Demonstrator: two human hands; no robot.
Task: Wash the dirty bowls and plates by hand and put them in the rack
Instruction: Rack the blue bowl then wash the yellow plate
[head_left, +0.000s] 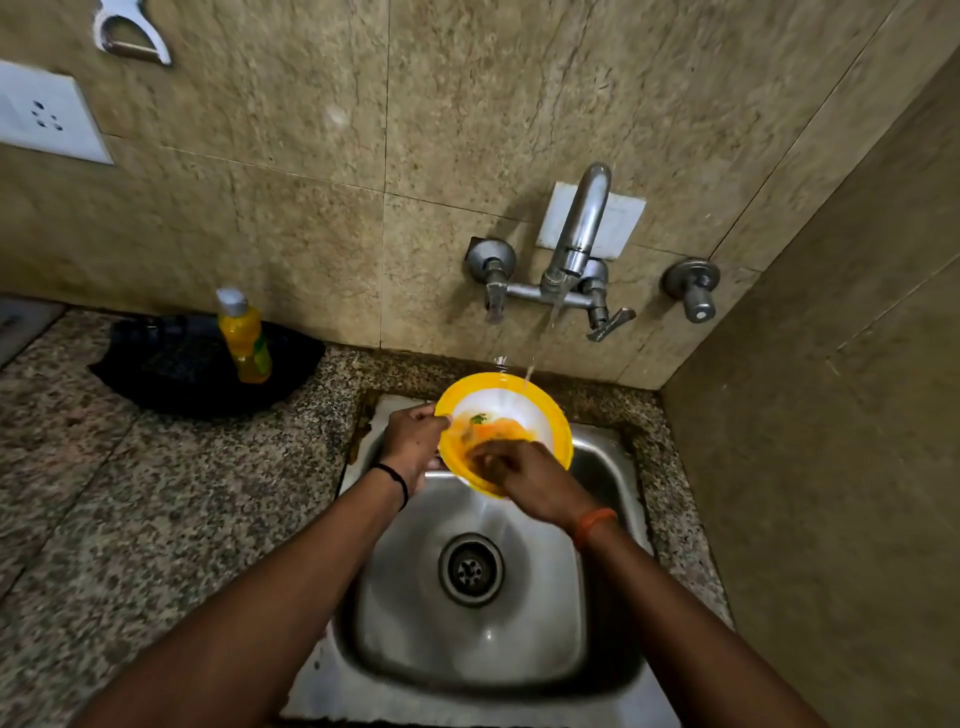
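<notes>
A yellow-rimmed plate with a white centre (540, 410) is held tilted over the steel sink (613, 613), smeared with orange food and a green scrap. My left hand (413, 441) grips its left rim, thumb on top. My right hand (519, 470) lies on the plate's lower face, fingers blurred against the orange residue. Water from the wall tap (576, 244) falls onto the plate's upper edge.
A yellow dish-soap bottle (244, 340) stands on a black tray-like item (171, 369) on the speckled granite counter (130, 493) to the left. The sink drain (470, 569) lies below the plate. Tiled walls close in behind and on the right.
</notes>
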